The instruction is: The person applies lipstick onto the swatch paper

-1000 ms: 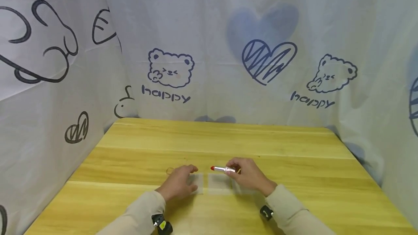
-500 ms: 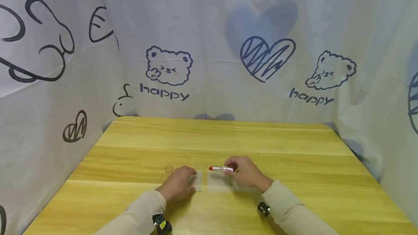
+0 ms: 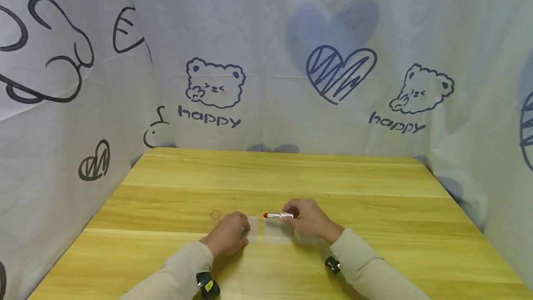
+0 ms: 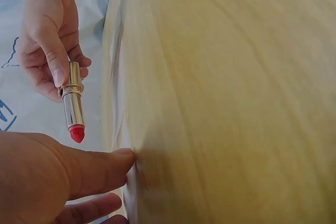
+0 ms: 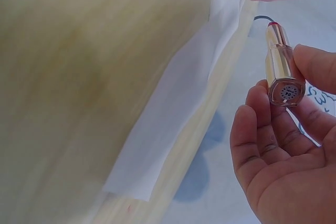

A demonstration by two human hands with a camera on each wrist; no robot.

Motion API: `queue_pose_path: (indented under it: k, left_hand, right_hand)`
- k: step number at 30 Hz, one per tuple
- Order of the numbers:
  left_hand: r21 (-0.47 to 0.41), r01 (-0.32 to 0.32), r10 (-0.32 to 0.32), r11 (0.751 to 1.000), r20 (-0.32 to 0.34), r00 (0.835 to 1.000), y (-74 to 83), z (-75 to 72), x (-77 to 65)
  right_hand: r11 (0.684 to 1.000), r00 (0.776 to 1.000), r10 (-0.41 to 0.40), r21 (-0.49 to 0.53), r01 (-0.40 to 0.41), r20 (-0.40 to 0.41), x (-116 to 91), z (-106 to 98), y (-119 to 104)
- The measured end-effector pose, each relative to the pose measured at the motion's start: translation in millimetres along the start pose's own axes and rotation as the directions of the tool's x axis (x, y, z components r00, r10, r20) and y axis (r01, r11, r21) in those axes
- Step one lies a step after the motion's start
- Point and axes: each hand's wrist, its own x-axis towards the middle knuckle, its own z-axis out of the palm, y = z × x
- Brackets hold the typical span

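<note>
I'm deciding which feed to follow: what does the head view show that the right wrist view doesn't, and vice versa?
Only the head view: a thin loop near the left hand, and both sleeves.
Only the right wrist view: the round label on the base of the lipstick.
Both: the right hand holding the lipstick, the left hand (just fingers in the wrist view), white sheets, the table.

Both sleeves (image 3: 363,258) are beige. The left camera (image 3: 211,292) and right camera (image 3: 332,265) are black, the left with a yellow patch (image 3: 208,286), perhaps a sticker.
</note>
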Motion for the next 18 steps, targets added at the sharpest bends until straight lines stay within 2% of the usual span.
queue_pose_path:
  k: [10, 18]
  left_hand:
    - [0.01, -0.029, 0.029, 1.0, 0.017, 0.999, 4.1, 2.2, 3.9]
    - [-0.032, 0.027, -0.027, 0.999, -0.02, 0.999, 3.0, -1.4, 2.4]
  right_hand:
    - [1.0, 1.0, 0.006, 0.016, -0.006, 0.007, 2.2, 0.4, -1.5]
    - [0.999, 0.999, 0.023, 0.026, -0.024, 0.024, 2.4, -1.3, -4.3]
